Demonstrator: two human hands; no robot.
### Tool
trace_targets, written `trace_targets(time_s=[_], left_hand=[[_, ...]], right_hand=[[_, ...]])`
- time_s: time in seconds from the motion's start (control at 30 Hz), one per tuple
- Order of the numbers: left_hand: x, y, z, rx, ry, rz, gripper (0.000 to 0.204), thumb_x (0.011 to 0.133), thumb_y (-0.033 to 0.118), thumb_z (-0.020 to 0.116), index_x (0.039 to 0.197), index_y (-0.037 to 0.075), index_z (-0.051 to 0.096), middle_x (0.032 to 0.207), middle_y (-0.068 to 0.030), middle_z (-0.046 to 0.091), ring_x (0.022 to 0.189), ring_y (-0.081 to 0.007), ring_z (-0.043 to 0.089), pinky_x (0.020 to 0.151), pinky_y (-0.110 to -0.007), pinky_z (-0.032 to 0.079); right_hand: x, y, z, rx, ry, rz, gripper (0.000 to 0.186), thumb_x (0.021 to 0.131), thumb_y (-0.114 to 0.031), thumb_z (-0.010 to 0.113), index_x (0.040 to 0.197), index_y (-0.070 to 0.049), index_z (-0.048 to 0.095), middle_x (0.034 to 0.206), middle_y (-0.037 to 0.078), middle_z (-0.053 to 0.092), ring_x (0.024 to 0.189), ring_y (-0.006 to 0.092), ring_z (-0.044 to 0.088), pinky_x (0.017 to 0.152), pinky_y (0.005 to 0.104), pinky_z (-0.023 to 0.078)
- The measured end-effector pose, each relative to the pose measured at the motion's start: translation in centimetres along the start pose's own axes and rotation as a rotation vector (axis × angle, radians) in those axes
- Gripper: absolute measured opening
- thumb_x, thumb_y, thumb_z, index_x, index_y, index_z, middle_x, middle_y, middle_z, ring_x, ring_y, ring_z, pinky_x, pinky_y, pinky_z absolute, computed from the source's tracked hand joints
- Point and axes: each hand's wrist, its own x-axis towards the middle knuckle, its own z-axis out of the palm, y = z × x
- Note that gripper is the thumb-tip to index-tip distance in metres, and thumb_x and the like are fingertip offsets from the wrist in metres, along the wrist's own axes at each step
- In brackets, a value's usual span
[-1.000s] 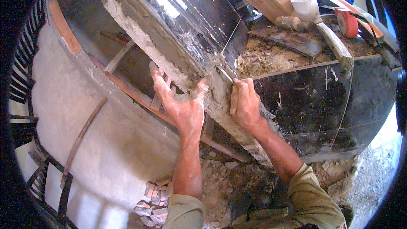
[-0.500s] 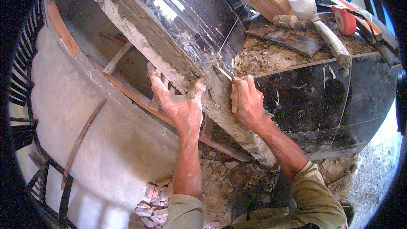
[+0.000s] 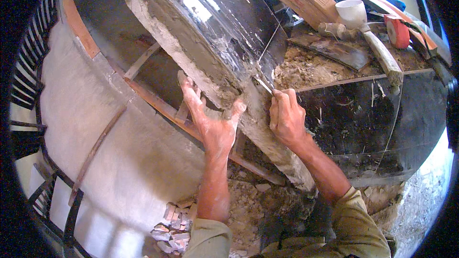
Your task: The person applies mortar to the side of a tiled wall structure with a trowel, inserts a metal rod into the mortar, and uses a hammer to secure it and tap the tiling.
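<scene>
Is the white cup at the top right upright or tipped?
Upright: the white cup stands on the debris-covered black slab, its open rim facing up.

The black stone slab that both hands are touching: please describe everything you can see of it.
The black stone slab is dark, glossy and smeared with pale mortar streaks. A thick, rough grey mortar layer clings to its underside. It sits tilted, its lower edge lifted from the ledge. The left hand supports it from below; the right hand presses a thin metal tool at its corner.
</scene>
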Motion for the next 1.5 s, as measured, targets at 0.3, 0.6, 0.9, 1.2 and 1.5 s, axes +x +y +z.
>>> trace_targets(time_s=[0.3, 0.6, 0.9, 1.2, 1.5], left_hand=[[-1.4, -1.4, -0.2, -0.409, -0.015, -0.158, 0.111, 0.073, 0.023, 0.079, 0.150, 0.013, -0.002, 0.153, -0.0144, 0.017, 0.139, -0.0386, 0.020, 0.111, -0.056, 0.018], [-0.4, -2.1, 0.5, -0.138, 0.046, 0.045, 0.113, 0.069, 0.025, 0.082, 0.149, 0.011, 0.003, 0.153, -0.0138, 0.019, 0.139, -0.0366, 0.021, 0.109, -0.057, 0.022], [1.3, -1.8, -0.8, 0.041, 0.003, 0.178, 0.107, 0.066, 0.002, 0.078, 0.148, 0.008, 0.009, 0.155, -0.0142, 0.012, 0.139, -0.0350, 0.024, 0.110, -0.053, 0.024], [3.1, 0.2, -1.5, 0.336, 0.044, 0.390, 0.099, 0.069, 0.018, 0.081, 0.146, 0.005, 0.020, 0.150, -0.0235, 0.017, 0.138, -0.0407, 0.020, 0.110, -0.055, 0.024], [4.4, 0.2, -2.0, 0.382, -0.004, 0.576, 0.103, 0.071, 0.047, 0.077, 0.146, 0.003, 0.022, 0.149, -0.0250, 0.021, 0.136, -0.0423, 0.022, 0.110, -0.054, 0.023]], right_hand=[[0.0, 0.4, 0.0, -0.011, -0.037, -0.013, 0.036, 0.076, -0.002, 0.064, 0.109, 0.001, 0.050, 0.087, 0.015, 0.050, 0.058, 0.0304, 0.057, 0.045, 0.0406, 0.048], [0.3, -0.1, -0.3, -0.018, -0.038, 0.003, 0.037, 0.074, -0.003, 0.065, 0.108, 0.000, 0.051, 0.084, 0.015, 0.050, 0.055, 0.0307, 0.056, 0.043, 0.0410, 0.047], [0.1, 0.0, -0.1, -0.044, -0.026, 0.019, 0.029, 0.075, -0.007, 0.064, 0.102, -0.003, 0.053, 0.084, 0.012, 0.049, 0.054, 0.0280, 0.058, 0.042, 0.0399, 0.047], [0.4, -0.4, -0.5, -0.035, -0.064, 0.039, 0.029, 0.076, -0.009, 0.065, 0.101, -0.004, 0.052, 0.085, 0.013, 0.046, 0.053, 0.0277, 0.056, 0.040, 0.0395, 0.047], [0.4, -0.4, -0.3, -0.036, -0.035, 0.012, 0.030, 0.075, -0.007, 0.064, 0.103, -0.003, 0.053, 0.083, 0.012, 0.049, 0.050, 0.0274, 0.054, 0.040, 0.0395, 0.046]])
